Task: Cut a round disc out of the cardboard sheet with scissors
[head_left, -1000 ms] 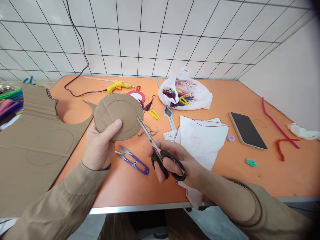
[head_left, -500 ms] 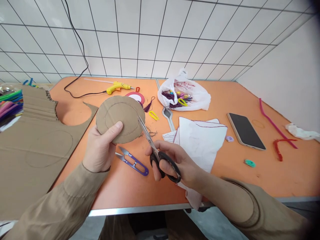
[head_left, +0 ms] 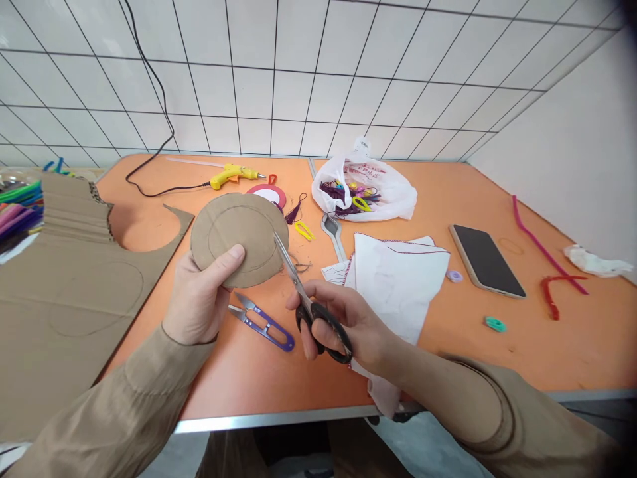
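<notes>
My left hand [head_left: 202, 292] grips a round cardboard disc [head_left: 233, 229] by its lower left edge, thumb on top. A smaller circle is drawn inside the disc's rim. In my right hand [head_left: 343, 318] is a pair of scissors [head_left: 302, 292] with black handles, fingers through the loops. One blade lies over the disc's right side, its tip near the drawn line; the other blade is largely hidden. Below the disc, purple thread snips [head_left: 263, 323] rest on the orange table [head_left: 239, 392].
A large cardboard sheet [head_left: 64, 345] with a cut-out covers the left. Behind the disc are a yellow glue gun [head_left: 231, 174] and a purple tassel [head_left: 293, 212]. A plastic bag [head_left: 393, 192], white cloth [head_left: 398, 279] and phone [head_left: 488, 260] lie towards the right.
The scissors' handles have shifted slightly left and look a little closer together. The disc and my left hand are almost unchanged; the view has moved slightly.
</notes>
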A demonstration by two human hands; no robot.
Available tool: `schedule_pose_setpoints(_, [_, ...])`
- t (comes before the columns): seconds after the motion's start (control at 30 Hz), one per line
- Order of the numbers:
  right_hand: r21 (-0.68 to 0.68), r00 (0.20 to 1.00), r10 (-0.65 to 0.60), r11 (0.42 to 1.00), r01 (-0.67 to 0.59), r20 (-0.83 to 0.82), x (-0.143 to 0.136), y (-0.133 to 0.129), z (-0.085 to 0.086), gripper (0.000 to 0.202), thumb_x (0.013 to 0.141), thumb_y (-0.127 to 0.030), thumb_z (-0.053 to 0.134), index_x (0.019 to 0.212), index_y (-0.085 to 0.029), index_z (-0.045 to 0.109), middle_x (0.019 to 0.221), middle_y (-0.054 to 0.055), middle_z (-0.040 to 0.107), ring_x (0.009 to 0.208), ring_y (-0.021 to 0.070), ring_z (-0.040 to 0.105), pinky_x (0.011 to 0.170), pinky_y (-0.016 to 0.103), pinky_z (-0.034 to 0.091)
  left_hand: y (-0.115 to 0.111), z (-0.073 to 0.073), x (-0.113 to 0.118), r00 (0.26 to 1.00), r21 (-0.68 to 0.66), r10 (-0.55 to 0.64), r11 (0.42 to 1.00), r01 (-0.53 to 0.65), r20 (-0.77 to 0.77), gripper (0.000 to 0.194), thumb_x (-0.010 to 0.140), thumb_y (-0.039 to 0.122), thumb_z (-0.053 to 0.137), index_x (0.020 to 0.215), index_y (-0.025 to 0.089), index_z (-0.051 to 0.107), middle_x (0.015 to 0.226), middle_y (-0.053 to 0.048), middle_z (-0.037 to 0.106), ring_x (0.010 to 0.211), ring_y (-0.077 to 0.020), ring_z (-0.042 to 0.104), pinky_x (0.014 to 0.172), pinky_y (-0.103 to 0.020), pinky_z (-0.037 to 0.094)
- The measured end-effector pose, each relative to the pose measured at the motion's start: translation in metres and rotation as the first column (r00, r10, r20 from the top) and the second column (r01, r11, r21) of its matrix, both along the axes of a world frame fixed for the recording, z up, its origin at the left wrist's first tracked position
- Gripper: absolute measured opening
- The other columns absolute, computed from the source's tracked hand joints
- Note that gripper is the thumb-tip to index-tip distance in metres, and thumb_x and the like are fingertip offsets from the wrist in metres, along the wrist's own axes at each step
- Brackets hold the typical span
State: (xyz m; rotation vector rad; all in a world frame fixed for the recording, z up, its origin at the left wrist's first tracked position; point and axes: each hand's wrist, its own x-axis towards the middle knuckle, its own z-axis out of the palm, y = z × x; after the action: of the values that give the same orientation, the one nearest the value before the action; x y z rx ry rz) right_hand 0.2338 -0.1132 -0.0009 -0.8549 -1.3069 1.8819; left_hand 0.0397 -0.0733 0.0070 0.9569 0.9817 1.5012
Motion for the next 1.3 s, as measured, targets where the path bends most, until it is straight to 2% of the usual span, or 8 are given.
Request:
schedule_pose_setpoints(0.47, [0.036,0.999,0.017,0.999,-0.018,0.032,0.0000,0.0008,-0.0006,0.054,0.076,-0.063,0.069,0.097,-0.016,0.050,0.056,-0.004,0.056,0.047,0.0083,0.049,0.049,0.022,0.036,-0.0011,-0.0011,-0.0006,1.000,-0.006,0.013,1.000,-0.013,0.003,0.029,0.072,0.026,0.080,0.099,0.018,0.073,0.099,-0.008,0.075,0.102,-0.0285,0.068,0.083,-0.037,0.060])
schedule_pose_setpoints(0.67, [0.017,0.999,0.000,1.000,-0.001,0.047,0.0005,-0.0004,0.0017,0.047,0.078,-0.055,0.070,0.095,-0.016,0.049,0.055,-0.005,0.053,0.047,0.0075,0.047,0.048,0.021,0.034,0.0002,0.0002,-0.0004,1.000,-0.014,0.020,1.000,-0.020,0.017,0.031,0.071,0.025,0.080,0.100,0.017,0.073,0.099,-0.008,0.075,0.100,-0.0283,0.070,0.084,-0.038,0.060])
schedule_pose_setpoints(0.9, [0.015,0.999,0.029,0.999,-0.029,0.018,-0.0011,-0.0016,-0.0003,0.057,0.075,-0.065,0.068,0.097,-0.017,0.048,0.059,-0.002,0.059,0.058,0.0101,0.052,0.058,0.024,0.039,-0.0004,-0.0015,0.0006,0.999,-0.013,0.025,1.000,-0.025,0.029,0.028,0.071,0.024,0.081,0.096,0.016,0.074,0.097,-0.008,0.076,0.098,-0.0269,0.070,0.083,-0.034,0.060])
schedule_pose_setpoints(1.13, [0.013,0.999,0.042,0.999,-0.041,-0.028,-0.0003,-0.0008,0.0014,0.056,0.075,-0.065,0.069,0.096,-0.017,0.049,0.058,-0.003,0.059,0.055,0.0095,0.049,0.053,0.023,0.033,0.0007,-0.0022,0.0006,0.999,0.006,0.031,0.999,-0.031,0.024,0.030,0.071,0.023,0.081,0.100,0.016,0.074,0.099,-0.008,0.076,0.099,-0.0265,0.070,0.083,-0.034,0.060])
schedule_pose_setpoints(1.3, [0.021,0.999,0.033,0.999,-0.032,-0.032,0.0010,-0.0023,0.0036,0.054,0.077,-0.064,0.069,0.096,-0.017,0.050,0.057,-0.003,0.059,0.053,0.0091,0.047,0.054,0.024,0.035,-0.0007,-0.0036,0.0005,1.000,0.016,0.028,0.999,-0.028,0.015,0.026,0.072,0.024,0.080,0.097,0.016,0.075,0.098,-0.008,0.076,0.099,-0.0268,0.070,0.083,-0.035,0.060])
